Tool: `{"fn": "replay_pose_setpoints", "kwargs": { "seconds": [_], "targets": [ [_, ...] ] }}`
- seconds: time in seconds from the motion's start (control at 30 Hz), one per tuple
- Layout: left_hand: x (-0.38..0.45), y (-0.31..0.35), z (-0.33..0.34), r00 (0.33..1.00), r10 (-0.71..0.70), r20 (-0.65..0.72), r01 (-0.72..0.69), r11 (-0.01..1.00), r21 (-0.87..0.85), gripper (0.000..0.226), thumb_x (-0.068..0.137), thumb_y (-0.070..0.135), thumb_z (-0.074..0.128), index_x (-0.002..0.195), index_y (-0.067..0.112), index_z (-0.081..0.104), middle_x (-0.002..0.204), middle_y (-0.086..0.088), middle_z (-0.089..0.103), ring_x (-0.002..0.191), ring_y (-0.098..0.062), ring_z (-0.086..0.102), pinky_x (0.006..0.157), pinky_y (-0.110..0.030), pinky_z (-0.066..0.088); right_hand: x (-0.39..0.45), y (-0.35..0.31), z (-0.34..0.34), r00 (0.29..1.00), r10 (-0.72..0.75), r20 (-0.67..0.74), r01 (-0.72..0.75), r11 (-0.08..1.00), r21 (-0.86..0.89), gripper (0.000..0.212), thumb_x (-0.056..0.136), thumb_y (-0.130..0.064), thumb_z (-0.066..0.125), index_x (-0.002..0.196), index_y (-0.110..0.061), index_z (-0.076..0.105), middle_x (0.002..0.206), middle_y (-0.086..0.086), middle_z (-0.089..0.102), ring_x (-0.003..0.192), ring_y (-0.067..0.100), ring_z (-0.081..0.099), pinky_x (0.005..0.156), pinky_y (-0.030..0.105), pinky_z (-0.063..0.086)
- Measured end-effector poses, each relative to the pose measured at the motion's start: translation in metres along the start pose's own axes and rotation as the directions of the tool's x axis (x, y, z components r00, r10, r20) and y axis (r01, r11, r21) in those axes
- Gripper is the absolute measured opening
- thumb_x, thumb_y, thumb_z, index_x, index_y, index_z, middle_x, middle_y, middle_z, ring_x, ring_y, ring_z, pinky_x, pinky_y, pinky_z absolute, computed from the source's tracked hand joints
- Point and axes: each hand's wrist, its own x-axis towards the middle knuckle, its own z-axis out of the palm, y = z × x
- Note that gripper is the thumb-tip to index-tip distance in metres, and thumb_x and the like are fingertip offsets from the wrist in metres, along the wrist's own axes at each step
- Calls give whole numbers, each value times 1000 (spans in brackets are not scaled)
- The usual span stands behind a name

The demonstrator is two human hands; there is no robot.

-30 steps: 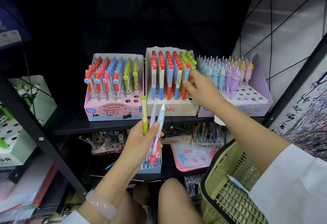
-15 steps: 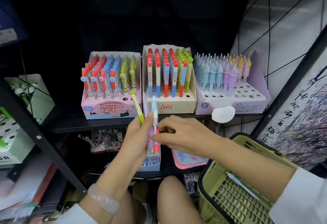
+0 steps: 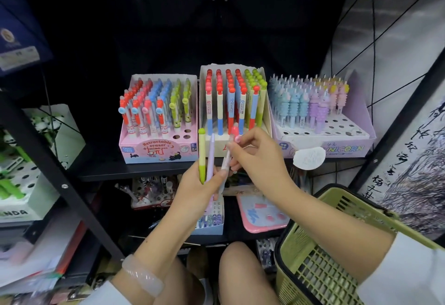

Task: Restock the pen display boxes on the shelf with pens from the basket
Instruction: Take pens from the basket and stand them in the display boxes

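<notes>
In front of the middle box [image 3: 221, 147], the left hand [image 3: 199, 189] grips two pens [image 3: 201, 158]; the right hand [image 3: 260, 158] pinches a pink-capped pen [image 3: 227, 158].

Illumination is frontal and even: the 3 display boxes [image 3: 243, 112] are bright with saturated colour, while the shelf [image 3: 134, 172] recess behind is near black. Wide-angle distortion bends the frame edges (lower-left corner is blurred). Centre focus is sharp.
</notes>
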Motion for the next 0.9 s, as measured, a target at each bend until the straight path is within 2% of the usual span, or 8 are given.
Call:
{"fn": "replay_pose_setpoints", "kwargs": {
  "seconds": [0.1, 0.2, 0.27, 0.33, 0.43, 0.5, 0.67, 0.9],
  "targets": [
    [0, 0, -7, 1000, 11, 1, -11, 1000, -16, 16, 88, 26, 62, 80, 13, 59, 57, 1, 56, 46, -8, 47, 46, -20, 41, 6, -3, 1, 987, 1, 162, -8, 999, 42, 13, 91, -19, 58, 100, -26, 54, 77, -4, 56, 52, 7, 56, 50, 21, 49],
    [-1, 1, -17, 1000, -3, 9, 3, 999, -32, 15, 88, 25, 61, 89, 10, 63, 64, -1, 65, 46, -7, 48, 45, -20, 41, 16, -8, 4, 979, -1, 204, -2, 1000, 11, 9, 94, -16, 54, 101, -14, 59, 70, -2, 57, 53, 4, 55, 50, 20, 48],
    [-1, 1, -23, 999, -16, -33, 14, 998, -57, 22, 89, 27, 59, 94, 6, 62, 55, 4, 61, 42, -5, 44, 39, -17, 37, 23, -15, 11, 974, -14, 224, 15, 1000, 0, 8, 93, -12, 53, 100, -10, 58, 70, 0, 59, 55, 6, 58, 52, 21, 50],
    [-1, 2, -31, 992, -18, -126, 6, 995, -98, 22, 90, 30, 55, 96, 10, 63, 52, 7, 54, 43, -5, 43, 39, -16, 35, 33, -25, 20, 980, -85, 180, 86, 996, 1, 7, 93, -12, 53, 100, -12, 56, 75, -2, 61, 58, 3, 59, 55, 19, 51],
    [0, 2, -45, 967, -26, -254, -19, 985, -173, 19, 96, 27, 46, 90, 16, 61, 70, 0, 60, 47, -6, 42, 42, -16, 37, 56, -41, 34, 968, -247, 37, 247, 969, 1, 5, 95, -14, 51, 99, -15, 52, 82, -3, 60, 64, 0, 59, 60, 15, 49],
    [0, 1, -54, 955, -63, -291, -5, 973, -229, 23, 98, 25, 43, 85, 16, 58, 70, 1, 61, 46, -5, 42, 40, -16, 36, 69, -45, 45, 954, -301, -1, 301, 953, -31, 6, 95, -15, 51, 101, -14, 50, 85, -4, 58, 69, 5, 60, 64, 18, 51],
    [-3, -3, -68, 961, -76, -265, -8, 953, -303, 27, 97, 29, 42, 85, 12, 58, 65, 4, 60, 46, -5, 44, 41, -15, 37, 78, -26, 74, 971, -215, 101, 232, 950, -208, 11, 96, -17, 50, 104, -10, 50, 90, 2, 58, 83, 21, 63, 78, 39, 54],
    [-6, -5, -71, 959, -79, -272, 4, 964, -266, 29, 96, 29, 45, 78, 19, 66, 61, 8, 52, 41, -3, 38, 37, -18, 34, 94, -21, 83, 973, -132, 187, 198, 895, -399, 19, 95, -22, 53, 105, -7, 55, 86, 4, 62, 80, 21, 65, 78, 40, 55]
  ]
}}
